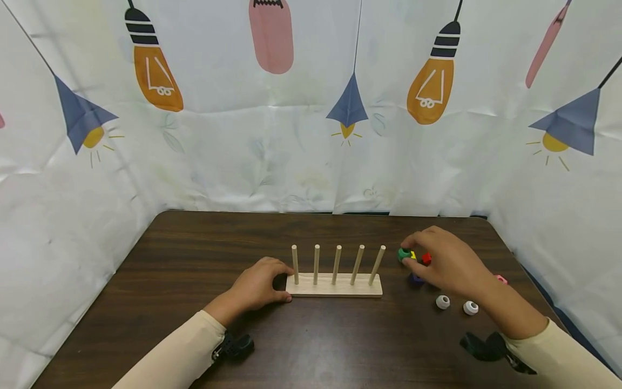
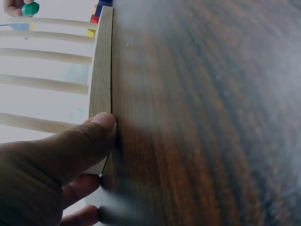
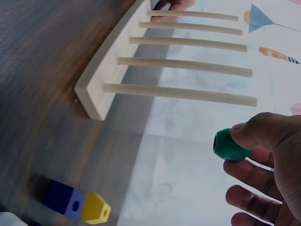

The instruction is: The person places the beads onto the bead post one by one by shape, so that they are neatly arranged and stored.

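Nearest, two white beads (image 1: 443,302) lie loose on the table (image 1: 311,346); a knock could roll them. Beyond, your left grip (image 1: 259,283) clasps one end of the peg rack (image 1: 335,290); slackening may shift it. Farther, your right grip (image 1: 444,262) pinches the green bead (image 3: 230,146) aloft, right of the peg rack; uneven pressure could drop it.

Both arms extended forward, hands well apart, each in a thumb-to-finger grip.
Left forearm (image 1: 170,351) enters from lower left; left hand (image 1: 259,283) turned inward, left thumb (image 2: 89,136) on the near side, opposite the fingers (image 2: 81,190). Right forearm (image 1: 510,310) enters from lower right; right hand (image 1: 449,259) points inward, right thumb (image 3: 258,132) and index finger (image 3: 249,173) pinching, the others loosely bent and spread.
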Demonstrator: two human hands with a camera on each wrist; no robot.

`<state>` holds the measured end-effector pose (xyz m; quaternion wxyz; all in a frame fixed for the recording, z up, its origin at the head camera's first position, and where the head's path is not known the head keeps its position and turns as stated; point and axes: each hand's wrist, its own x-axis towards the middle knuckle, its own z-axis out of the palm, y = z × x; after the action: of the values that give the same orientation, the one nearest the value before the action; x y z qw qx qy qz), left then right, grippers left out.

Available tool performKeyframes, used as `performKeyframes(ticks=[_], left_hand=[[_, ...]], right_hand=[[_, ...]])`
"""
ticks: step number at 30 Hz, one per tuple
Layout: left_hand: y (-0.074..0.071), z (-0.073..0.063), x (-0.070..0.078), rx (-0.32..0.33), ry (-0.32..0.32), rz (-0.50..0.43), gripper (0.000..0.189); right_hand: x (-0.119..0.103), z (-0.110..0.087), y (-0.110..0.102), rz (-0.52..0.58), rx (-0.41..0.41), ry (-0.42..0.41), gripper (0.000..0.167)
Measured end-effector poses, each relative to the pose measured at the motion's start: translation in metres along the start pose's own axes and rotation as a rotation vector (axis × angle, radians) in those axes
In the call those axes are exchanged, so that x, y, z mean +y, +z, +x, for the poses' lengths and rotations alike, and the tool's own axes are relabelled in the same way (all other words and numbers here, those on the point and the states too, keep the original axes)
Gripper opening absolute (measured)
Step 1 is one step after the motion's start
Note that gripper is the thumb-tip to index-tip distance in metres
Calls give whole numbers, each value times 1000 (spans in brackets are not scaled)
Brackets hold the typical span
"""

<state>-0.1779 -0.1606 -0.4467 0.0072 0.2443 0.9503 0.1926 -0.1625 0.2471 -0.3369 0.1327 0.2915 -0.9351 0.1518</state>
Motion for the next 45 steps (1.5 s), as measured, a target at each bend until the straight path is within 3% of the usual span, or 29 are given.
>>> performKeyframes(ticks=[19, 45], left_hand=[[-2, 0, 2, -6, -5, -10, 52], [-4, 0, 5, -14, -44, -12, 51]], right_hand=[[-13, 21, -12, 25, 29, -16, 23], [-33, 40, -9, 97, 53, -44, 20]])
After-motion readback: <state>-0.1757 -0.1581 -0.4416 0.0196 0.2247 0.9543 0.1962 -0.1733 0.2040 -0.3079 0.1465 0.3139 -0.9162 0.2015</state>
